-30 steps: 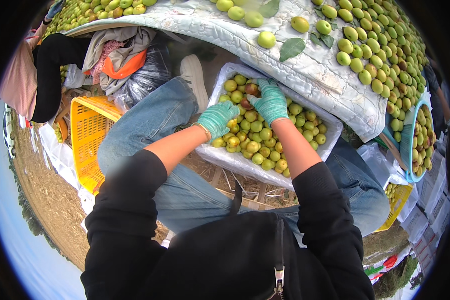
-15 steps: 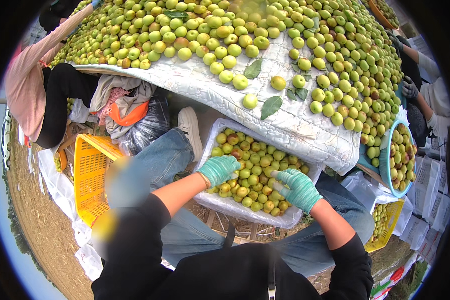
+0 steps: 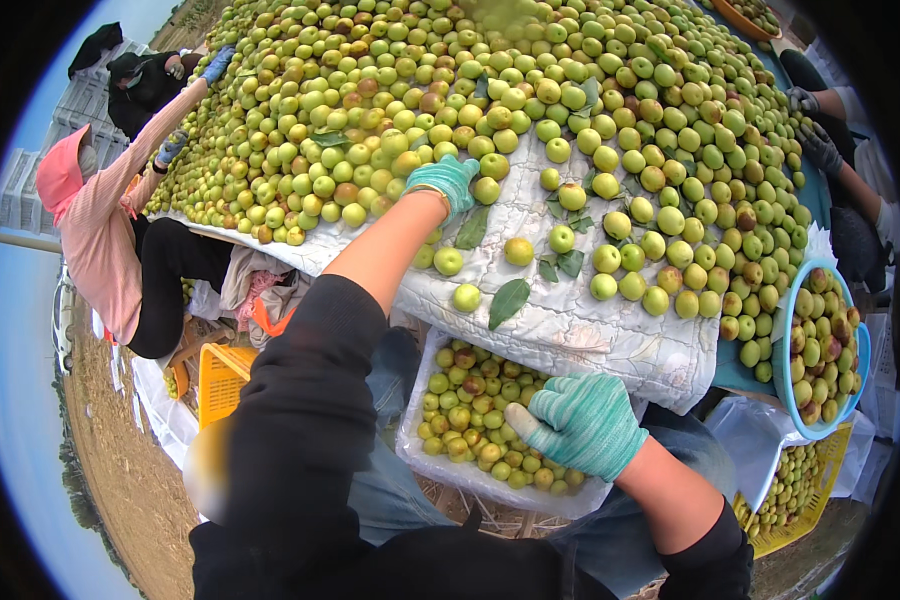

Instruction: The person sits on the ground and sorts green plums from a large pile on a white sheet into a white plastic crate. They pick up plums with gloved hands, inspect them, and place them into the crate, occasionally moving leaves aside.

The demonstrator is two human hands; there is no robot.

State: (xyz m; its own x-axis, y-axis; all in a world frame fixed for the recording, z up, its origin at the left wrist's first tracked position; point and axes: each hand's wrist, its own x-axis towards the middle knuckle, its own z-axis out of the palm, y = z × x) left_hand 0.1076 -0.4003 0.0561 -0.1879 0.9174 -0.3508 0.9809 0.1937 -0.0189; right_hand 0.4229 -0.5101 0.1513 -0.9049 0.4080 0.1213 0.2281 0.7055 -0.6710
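Note:
My left hand (image 3: 448, 186), in a green striped knit glove, reaches over the near edge of a large pile of green jujubes (image 3: 370, 90), some blushed brown. It touches fruit there; its fingers are mostly hidden beneath it. Above the right part of a plastic-lined crate (image 3: 406, 440) holding many jujubes (image 3: 480, 415), my right hand (image 3: 585, 425) hovers in a matching glove. Its fingers curl inward with the pale-tipped thumb against them; whether anything lies inside cannot be seen. The pile rests on a pale quilted cloth (image 3: 590, 350) that overhangs the crate's far edge.
Loose leaves (image 3: 509, 303) lie on the cloth. At right stand a blue basin (image 3: 785, 370) of jujubes and a yellow crate (image 3: 830, 460). A yellow basket (image 3: 220, 385) is at left. A pink-clad person (image 3: 105, 250) reaches into the pile; another person's gloved hands (image 3: 820, 148) show at far right.
My left hand has gone from the crate up to the pile. My right hand has lifted off the crate's fruit and curled. The view has tilted upward.

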